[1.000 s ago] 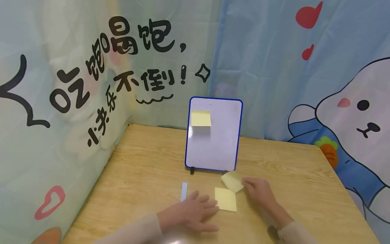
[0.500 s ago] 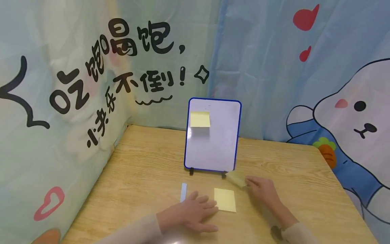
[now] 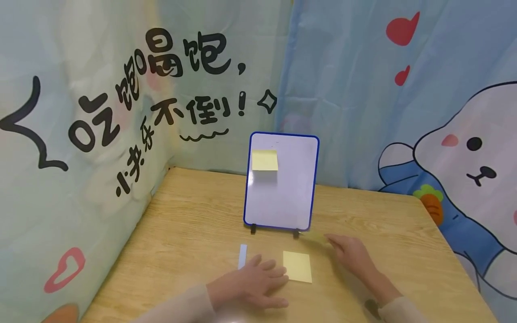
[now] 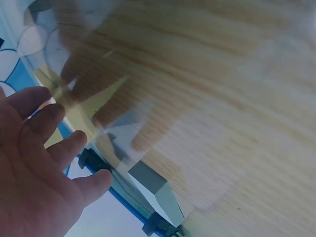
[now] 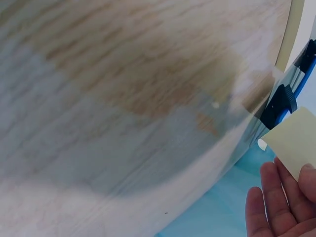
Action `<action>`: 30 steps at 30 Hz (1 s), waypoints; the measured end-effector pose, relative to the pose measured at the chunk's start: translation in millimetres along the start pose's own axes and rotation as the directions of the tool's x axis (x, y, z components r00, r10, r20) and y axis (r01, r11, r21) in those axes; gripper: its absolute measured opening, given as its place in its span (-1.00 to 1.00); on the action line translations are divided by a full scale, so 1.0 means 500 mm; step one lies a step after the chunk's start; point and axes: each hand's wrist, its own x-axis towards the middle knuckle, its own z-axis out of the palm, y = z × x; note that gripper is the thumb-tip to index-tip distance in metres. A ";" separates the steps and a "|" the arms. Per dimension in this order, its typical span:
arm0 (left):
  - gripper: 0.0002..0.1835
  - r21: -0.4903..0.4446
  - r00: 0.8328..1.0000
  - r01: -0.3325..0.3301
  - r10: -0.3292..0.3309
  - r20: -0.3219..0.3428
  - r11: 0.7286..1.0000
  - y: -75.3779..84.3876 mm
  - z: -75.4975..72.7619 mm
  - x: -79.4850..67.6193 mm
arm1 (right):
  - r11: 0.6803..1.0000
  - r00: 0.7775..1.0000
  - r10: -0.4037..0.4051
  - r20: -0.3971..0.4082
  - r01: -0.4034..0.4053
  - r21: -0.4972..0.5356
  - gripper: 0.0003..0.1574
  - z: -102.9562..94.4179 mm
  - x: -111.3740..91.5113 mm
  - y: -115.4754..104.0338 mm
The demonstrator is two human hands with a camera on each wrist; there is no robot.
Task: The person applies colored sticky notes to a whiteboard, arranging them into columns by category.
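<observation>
A small blue-framed whiteboard [image 3: 282, 197] stands upright on the wooden table [image 3: 190, 224] with one yellow sticky note [image 3: 264, 160] stuck at its upper left. A yellow sticky pad [image 3: 297, 266] lies flat in front of it. My left hand [image 3: 268, 274] rests flat on the table, fingers straight, touching the pad's left edge; the left wrist view shows the hand [image 4: 44, 163] spread. My right hand [image 3: 335, 244] pinches a loose yellow note [image 3: 317, 236], seen nearly edge-on, by the board's right foot. In the right wrist view the note [image 5: 294, 140] lies against my fingers [image 5: 276, 207].
A thin light-blue strip [image 3: 242, 256] lies on the table left of my left hand. Printed cloth curtains [image 3: 101, 112] close off the table at the left and back. The board's black feet [image 5: 281, 103] stand on the wood near my right hand.
My right hand carried the loose note up from the pad towards the board's right foot, and the note turned nearly edge-on. The left hand stayed flat beside the pad.
</observation>
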 end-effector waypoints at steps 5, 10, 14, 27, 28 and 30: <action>-0.18 0.035 1.000 -0.001 0.001 -0.006 0.999 -0.003 0.014 0.013 | 0.998 0.998 -0.008 0.062 0.011 -0.057 -0.74 -0.006 0.008 0.008; -0.17 0.050 1.000 0.018 -0.018 0.013 0.999 0.001 0.013 0.022 | 0.990 0.994 -0.100 0.033 0.103 -0.096 -0.72 -0.014 0.024 0.013; -0.20 0.056 1.000 0.010 -0.010 0.002 0.998 0.006 0.006 0.024 | 0.976 0.985 -0.172 0.015 0.172 -0.133 -0.70 -0.021 0.040 0.017; -0.38 0.059 0.999 0.018 -0.017 -0.027 0.998 0.011 -0.009 0.037 | 0.943 0.950 -0.304 -0.069 0.291 -0.160 -0.65 -0.048 0.115 -0.016; -0.38 0.053 0.999 0.021 -0.020 -0.025 0.998 0.011 -0.009 0.037 | 0.941 0.946 -0.314 -0.076 0.300 -0.158 -0.65 -0.048 0.123 -0.021; -0.37 0.046 0.999 0.026 -0.024 -0.025 0.999 0.010 -0.010 0.037 | 0.935 0.939 -0.334 -0.084 0.318 -0.158 -0.64 -0.049 0.141 -0.030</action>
